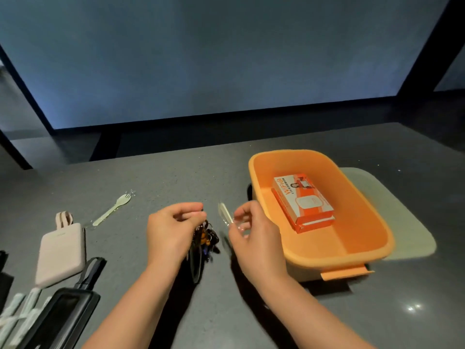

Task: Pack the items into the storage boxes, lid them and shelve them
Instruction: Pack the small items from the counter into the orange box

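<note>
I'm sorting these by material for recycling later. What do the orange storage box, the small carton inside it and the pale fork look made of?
Orange storage box: plastic by the look, matte, with smooth moulded walls and rounded corners.
Small carton: printed cardboard, slightly glossy, with sharp folded edges.
Pale fork: probably plastic, one piece, apparently in a clear wrapper.

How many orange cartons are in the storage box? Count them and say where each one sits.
2. The top WiFi carton lies on a second orange carton, stacked near the middle of the orange storage box. Anything under the stack would be hidden.
</note>
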Demonstrator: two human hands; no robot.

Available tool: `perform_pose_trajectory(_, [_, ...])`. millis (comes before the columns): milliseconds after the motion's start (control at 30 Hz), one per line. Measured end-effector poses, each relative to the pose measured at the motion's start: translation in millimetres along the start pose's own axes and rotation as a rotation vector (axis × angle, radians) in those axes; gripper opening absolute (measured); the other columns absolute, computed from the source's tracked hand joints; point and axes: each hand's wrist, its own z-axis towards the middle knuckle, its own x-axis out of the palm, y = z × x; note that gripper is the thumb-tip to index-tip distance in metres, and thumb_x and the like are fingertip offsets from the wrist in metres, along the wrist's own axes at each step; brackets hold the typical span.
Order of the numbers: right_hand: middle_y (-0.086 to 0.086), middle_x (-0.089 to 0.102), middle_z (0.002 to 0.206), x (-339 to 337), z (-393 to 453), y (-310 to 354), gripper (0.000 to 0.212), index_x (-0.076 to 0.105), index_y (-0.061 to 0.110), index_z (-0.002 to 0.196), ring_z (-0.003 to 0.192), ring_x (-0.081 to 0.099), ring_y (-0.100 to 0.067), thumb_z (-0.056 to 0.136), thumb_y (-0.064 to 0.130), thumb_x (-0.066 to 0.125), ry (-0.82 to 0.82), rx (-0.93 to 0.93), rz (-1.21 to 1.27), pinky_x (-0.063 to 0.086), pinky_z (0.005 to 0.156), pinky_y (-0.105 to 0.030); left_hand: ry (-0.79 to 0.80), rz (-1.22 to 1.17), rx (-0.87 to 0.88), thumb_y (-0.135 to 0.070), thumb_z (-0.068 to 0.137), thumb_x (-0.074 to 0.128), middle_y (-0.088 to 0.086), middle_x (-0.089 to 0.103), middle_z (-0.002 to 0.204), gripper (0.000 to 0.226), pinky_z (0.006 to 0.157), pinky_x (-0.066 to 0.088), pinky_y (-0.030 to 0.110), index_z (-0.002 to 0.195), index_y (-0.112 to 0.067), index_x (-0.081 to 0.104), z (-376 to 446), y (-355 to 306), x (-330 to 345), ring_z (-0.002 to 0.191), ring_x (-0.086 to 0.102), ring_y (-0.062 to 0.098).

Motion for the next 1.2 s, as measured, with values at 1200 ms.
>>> perform_pose_trajectory(1200, [0.013, 0.063, 0.088, -144, 83, -64, 0.017, 0.057, 0.024, 0.101, 0.080, 0.061, -0.001, 0.087, 0.023, 0.066, -0.252, 0.049, 0.005, 0.048, 0.061, -0.014, 0.244, 0.595, 0.377, -0.020, 0.078, 0.073, -0.014, 0.070, 0.079, 0.011, 0.075, 0.055, 0.027, 0.085, -0.029, 0.074, 23, -68, 153, 0.076, 0.065, 0.003])
